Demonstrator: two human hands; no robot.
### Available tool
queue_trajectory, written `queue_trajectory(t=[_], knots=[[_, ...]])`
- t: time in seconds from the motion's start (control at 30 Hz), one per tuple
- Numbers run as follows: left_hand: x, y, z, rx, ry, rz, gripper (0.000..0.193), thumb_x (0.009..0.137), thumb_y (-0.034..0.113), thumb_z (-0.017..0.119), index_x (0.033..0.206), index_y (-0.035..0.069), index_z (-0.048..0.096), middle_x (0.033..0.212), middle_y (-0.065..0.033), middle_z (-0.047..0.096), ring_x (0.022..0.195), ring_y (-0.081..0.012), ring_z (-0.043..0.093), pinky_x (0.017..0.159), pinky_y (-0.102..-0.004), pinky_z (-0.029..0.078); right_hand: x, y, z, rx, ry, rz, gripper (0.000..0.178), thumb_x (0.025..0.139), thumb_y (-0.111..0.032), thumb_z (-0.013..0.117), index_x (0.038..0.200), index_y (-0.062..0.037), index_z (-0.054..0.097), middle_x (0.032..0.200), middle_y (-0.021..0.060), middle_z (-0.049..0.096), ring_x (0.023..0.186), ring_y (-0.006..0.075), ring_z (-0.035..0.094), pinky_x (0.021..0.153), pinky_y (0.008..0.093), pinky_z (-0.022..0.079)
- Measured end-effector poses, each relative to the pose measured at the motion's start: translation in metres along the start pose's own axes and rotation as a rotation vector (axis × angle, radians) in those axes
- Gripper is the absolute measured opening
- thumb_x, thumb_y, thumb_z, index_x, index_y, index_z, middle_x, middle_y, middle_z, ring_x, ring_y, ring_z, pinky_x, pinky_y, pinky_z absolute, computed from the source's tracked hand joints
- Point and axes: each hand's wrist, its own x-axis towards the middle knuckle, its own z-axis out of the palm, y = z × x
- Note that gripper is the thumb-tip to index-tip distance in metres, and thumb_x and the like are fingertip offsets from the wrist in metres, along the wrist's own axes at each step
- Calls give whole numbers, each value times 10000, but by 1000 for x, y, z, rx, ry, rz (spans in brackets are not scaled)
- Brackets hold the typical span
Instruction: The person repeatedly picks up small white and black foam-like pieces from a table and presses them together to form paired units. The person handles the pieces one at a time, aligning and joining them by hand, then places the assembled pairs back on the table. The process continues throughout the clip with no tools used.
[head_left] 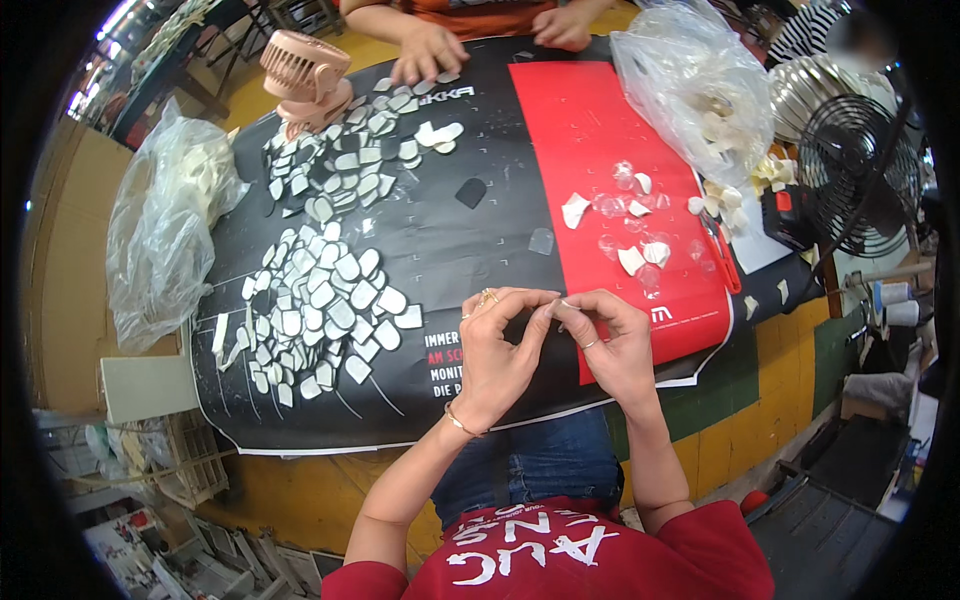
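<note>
Over the near edge of the red part of the table cover, my left hand and my right hand meet fingertip to fingertip. Both are closed in a pinch on something small that the fingers mostly hide. To the left lies a heap of small pale, round-ended flat pieces. Beyond my hands are a dark piece of similar shape and a clear piece. Clear round films and torn white scraps are scattered on the red part.
Across the table, another person's hand touches a second heap of pale pieces beside a pink fan. Plastic bags stand at the left and far right. A red-handled tool lies near a black fan.
</note>
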Motion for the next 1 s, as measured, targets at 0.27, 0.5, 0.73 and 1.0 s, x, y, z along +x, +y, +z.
queue_trajectory(t=[0.27, 0.5, 0.73, 1.0], knots=[[76, -49, -41, 533, 61, 340, 238, 896, 102, 651, 1131, 67, 674, 1145, -121, 656, 1070, -296, 597, 891, -423, 441, 19, 26, 17, 157, 100, -17, 144, 952, -113, 687, 983, 21, 728, 838, 67, 717, 673, 94, 652, 618, 236, 513], [102, -71, -56, 838, -153, 349, 208, 901, 213, 672, 1023, 51, 718, 1124, -120, 665, 1070, -304, 600, 934, -437, 432, 19, 32, 17, 92, 110, -109, 143, 955, -108, 683, 980, 26, 723, 824, 58, 696, 652, 90, 632, 585, 237, 489], [12, -18, -31, 980, -28, 205, 399, 821, 429, 749, 775, 37, 687, 862, -105, 653, 868, -269, 613, 843, -392, 426, 18, 27, 18, 112, 112, -65, 155, 960, -89, 676, 1025, 48, 708, 872, 66, 715, 704, 101, 659, 633, 236, 523], [-26, -17, -51, 651, -145, 234, 223, 863, 196, 732, 1050, 78, 704, 1062, -76, 633, 982, -263, 610, 934, -428, 409, 2, 0, -8, 202, -103, 296, 236, 964, -54, 664, 1140, 103, 654, 989, 147, 723, 863, 193, 726, 773, 270, 584]])
